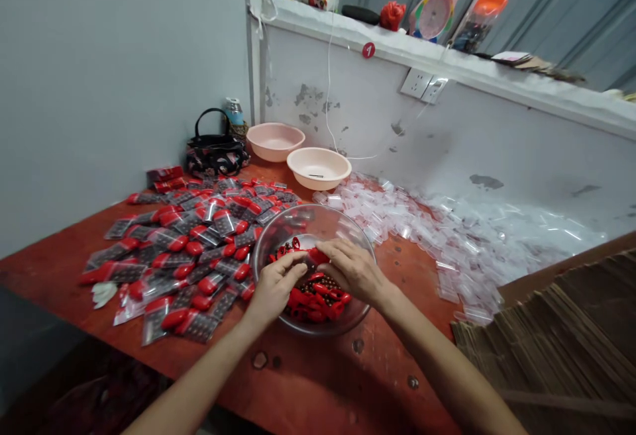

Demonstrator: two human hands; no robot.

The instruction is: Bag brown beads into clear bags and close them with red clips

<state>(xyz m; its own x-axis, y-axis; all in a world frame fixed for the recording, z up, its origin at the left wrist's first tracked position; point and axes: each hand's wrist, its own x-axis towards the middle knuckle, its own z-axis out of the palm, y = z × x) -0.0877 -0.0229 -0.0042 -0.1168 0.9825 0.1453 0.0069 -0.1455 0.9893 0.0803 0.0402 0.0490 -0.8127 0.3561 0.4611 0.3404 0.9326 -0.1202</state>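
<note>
Both hands meet over a clear plastic bowl (pixel 368 249) on the red table. My left hand (pixel 278 286) pinches the near left end of a small red and dark piece (pixel 317 256), thumb and forefinger closed on it. From the right, my right hand (pixel 355 269) closes its curled fingers on the same piece, covering part of it. Its exact kind is hard to make out. Below the hands, the bowl holds shiny red pieces (pixel 313 306) and small brown-gold beads (pixel 318 281). A large pile of clear packets (pixel 183 243) with red pieces and dark dotted inserts spreads left of the bowl.
Clear empty-looking plastic sleeves (pixel 417 223) heap along the wall at right. Stacked brown cardboard (pixel 556 329) fills the right front. Behind stand a pink basin (pixel 275 140), a cream basin (pixel 320 173) and a black handbag (pixel 216 153). A cluttered ledge (pixel 447 57) runs above.
</note>
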